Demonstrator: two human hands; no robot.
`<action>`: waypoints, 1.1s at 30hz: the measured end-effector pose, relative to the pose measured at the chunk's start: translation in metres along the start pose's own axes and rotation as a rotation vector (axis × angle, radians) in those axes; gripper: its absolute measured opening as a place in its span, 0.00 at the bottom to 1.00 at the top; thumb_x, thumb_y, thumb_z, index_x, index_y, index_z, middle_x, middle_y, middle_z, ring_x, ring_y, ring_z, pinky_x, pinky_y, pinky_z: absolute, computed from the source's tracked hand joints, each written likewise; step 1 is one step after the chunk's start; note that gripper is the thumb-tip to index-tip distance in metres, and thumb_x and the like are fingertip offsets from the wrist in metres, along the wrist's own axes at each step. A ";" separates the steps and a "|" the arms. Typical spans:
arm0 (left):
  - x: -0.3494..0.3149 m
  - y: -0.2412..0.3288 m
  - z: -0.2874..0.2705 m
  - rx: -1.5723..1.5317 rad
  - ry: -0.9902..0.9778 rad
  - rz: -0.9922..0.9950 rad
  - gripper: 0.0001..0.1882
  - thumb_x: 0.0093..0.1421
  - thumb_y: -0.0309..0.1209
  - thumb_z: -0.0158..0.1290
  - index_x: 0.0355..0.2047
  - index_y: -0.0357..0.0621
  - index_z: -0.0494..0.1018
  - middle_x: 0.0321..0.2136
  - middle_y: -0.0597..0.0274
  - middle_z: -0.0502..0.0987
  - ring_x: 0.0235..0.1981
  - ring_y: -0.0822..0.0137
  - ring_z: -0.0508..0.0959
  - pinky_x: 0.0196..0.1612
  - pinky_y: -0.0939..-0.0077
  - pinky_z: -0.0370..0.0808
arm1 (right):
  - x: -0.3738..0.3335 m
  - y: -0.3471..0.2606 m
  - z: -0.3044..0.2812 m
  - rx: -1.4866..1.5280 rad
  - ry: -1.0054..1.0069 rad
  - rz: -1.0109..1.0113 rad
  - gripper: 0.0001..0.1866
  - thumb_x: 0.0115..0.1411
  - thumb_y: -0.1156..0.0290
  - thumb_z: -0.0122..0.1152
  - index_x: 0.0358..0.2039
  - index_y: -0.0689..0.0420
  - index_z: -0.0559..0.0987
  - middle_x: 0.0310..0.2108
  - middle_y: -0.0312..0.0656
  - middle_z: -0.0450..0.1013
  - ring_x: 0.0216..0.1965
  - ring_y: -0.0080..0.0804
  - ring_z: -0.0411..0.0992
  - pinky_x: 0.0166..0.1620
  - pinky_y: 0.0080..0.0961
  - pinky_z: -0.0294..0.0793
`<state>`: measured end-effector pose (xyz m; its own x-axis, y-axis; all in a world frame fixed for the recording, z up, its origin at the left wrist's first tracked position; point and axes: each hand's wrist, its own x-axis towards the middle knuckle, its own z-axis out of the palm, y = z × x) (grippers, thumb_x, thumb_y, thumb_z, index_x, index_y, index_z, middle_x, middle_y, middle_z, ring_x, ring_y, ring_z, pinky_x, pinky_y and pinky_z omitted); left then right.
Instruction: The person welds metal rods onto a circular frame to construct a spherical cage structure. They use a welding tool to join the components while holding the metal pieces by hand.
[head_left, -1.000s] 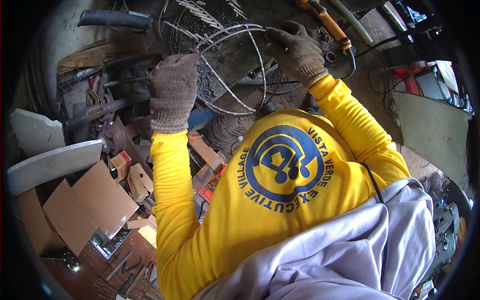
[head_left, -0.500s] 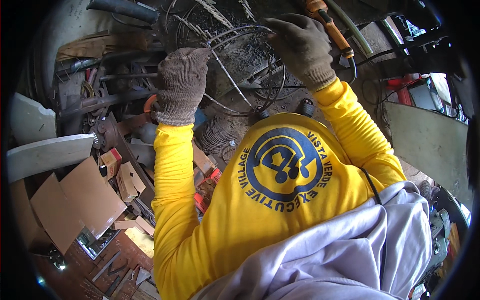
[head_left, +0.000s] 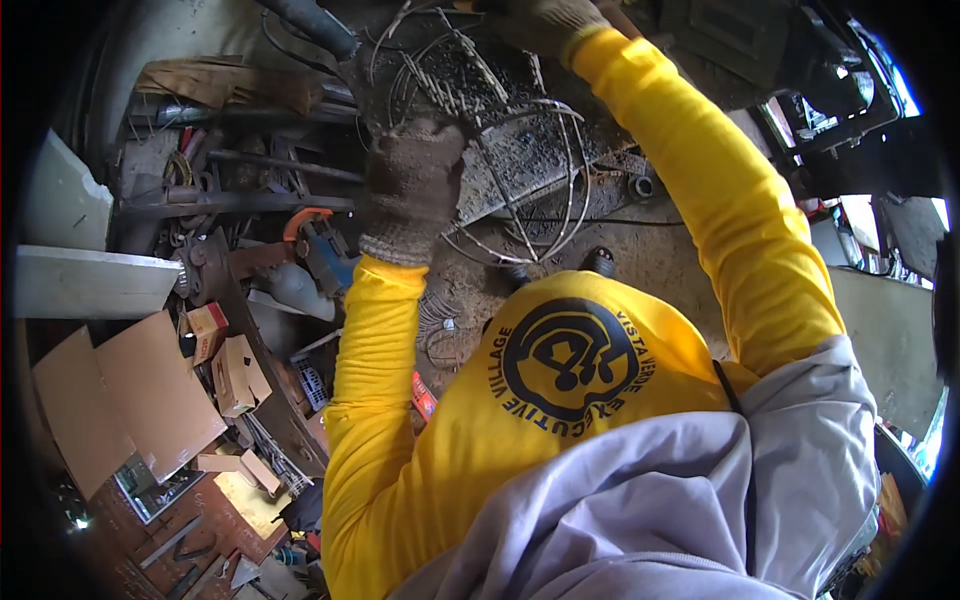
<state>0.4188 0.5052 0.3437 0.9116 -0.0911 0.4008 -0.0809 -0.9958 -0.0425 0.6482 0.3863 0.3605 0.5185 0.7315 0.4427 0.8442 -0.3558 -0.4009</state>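
Observation:
My left hand point(head_left: 412, 190), in a dark knitted work glove, is closed in a fist on a loop of stiff metal wire point(head_left: 573, 165). The loop hangs to the right of the fist, above the edge of a dirty work surface point(head_left: 520, 195). My right hand point(head_left: 545, 22), gloved too, reaches to the top edge of the view, away from the loop. Its fingers lie in shadow and are partly cut off, so what they touch is unclear. Several twisted metal rods point(head_left: 478, 65) lie on the dark, grit-covered surface between the hands.
At the left lie metal pipes point(head_left: 285, 165), a blue and orange tool point(head_left: 325, 250) and opened cardboard boxes point(head_left: 160, 390). A coil of thin wire point(head_left: 435, 325) rests on the floor beside my left forearm. A pale panel point(head_left: 885, 320) stands at the right.
My right hand has let go of the wire loop and moved up and forward to the top edge. The left fist still holds the loop, which now hangs from it. The view has shifted.

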 end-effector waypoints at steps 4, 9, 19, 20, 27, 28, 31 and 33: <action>0.003 0.008 0.003 -0.080 0.049 -0.024 0.11 0.57 0.27 0.55 0.41 0.51 0.79 0.23 0.60 0.77 0.26 0.57 0.79 0.28 0.61 0.75 | 0.063 0.051 0.063 -0.638 -0.406 -0.248 0.14 0.60 0.58 0.58 0.37 0.48 0.87 0.37 0.44 0.83 0.39 0.46 0.81 0.41 0.40 0.79; 0.002 0.012 0.003 -0.080 -0.017 -0.072 0.10 0.53 0.27 0.56 0.37 0.52 0.79 0.24 0.60 0.78 0.28 0.57 0.80 0.31 0.61 0.77 | 0.095 0.039 0.088 -0.525 -0.556 -0.025 0.16 0.58 0.59 0.64 0.45 0.48 0.86 0.42 0.47 0.81 0.46 0.50 0.79 0.48 0.43 0.79; 0.005 0.019 -0.004 -0.176 -0.054 -0.096 0.09 0.52 0.28 0.57 0.35 0.49 0.80 0.30 0.59 0.81 0.32 0.56 0.82 0.35 0.59 0.78 | 0.119 0.081 0.133 -0.707 -0.855 -0.077 0.17 0.59 0.65 0.62 0.47 0.54 0.85 0.47 0.47 0.81 0.49 0.47 0.79 0.48 0.45 0.79; -0.005 0.014 -0.005 -0.154 -0.069 -0.136 0.10 0.52 0.28 0.57 0.36 0.49 0.80 0.30 0.59 0.81 0.33 0.56 0.82 0.36 0.59 0.78 | 0.118 0.042 0.128 -0.704 -0.886 -0.086 0.17 0.61 0.66 0.58 0.48 0.54 0.84 0.47 0.46 0.80 0.48 0.46 0.79 0.48 0.41 0.79; 0.008 0.018 -0.007 -0.237 0.012 -0.082 0.09 0.51 0.27 0.58 0.34 0.48 0.80 0.29 0.58 0.82 0.32 0.56 0.82 0.35 0.60 0.78 | 0.114 0.090 0.127 -0.668 -0.865 -0.062 0.16 0.58 0.65 0.62 0.45 0.56 0.85 0.47 0.48 0.81 0.47 0.47 0.80 0.49 0.45 0.78; 0.004 0.015 -0.005 -0.231 0.005 -0.100 0.09 0.51 0.27 0.58 0.34 0.48 0.80 0.29 0.58 0.82 0.32 0.56 0.82 0.35 0.60 0.78 | 0.112 0.068 0.121 -0.549 -0.770 0.072 0.16 0.59 0.65 0.61 0.45 0.57 0.85 0.45 0.49 0.81 0.46 0.47 0.80 0.49 0.44 0.78; -0.008 0.011 -0.002 -0.169 -0.046 -0.137 0.09 0.51 0.27 0.58 0.34 0.48 0.80 0.28 0.58 0.81 0.31 0.55 0.82 0.35 0.60 0.78 | 0.113 0.053 0.140 -0.572 -0.777 -0.086 0.16 0.60 0.64 0.63 0.46 0.57 0.85 0.41 0.48 0.82 0.42 0.42 0.81 0.46 0.38 0.79; -0.002 0.015 -0.003 -0.163 -0.009 -0.099 0.09 0.52 0.27 0.58 0.34 0.48 0.80 0.27 0.59 0.81 0.30 0.55 0.81 0.34 0.60 0.78 | 0.121 0.081 0.140 -0.631 -0.789 -0.141 0.15 0.60 0.63 0.61 0.44 0.55 0.85 0.41 0.47 0.82 0.42 0.41 0.81 0.45 0.39 0.79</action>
<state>0.4141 0.4903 0.3449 0.9219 0.0063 0.3875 -0.0545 -0.9878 0.1459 0.7605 0.5271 0.2694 0.3640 0.8842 -0.2928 0.9265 -0.3115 0.2113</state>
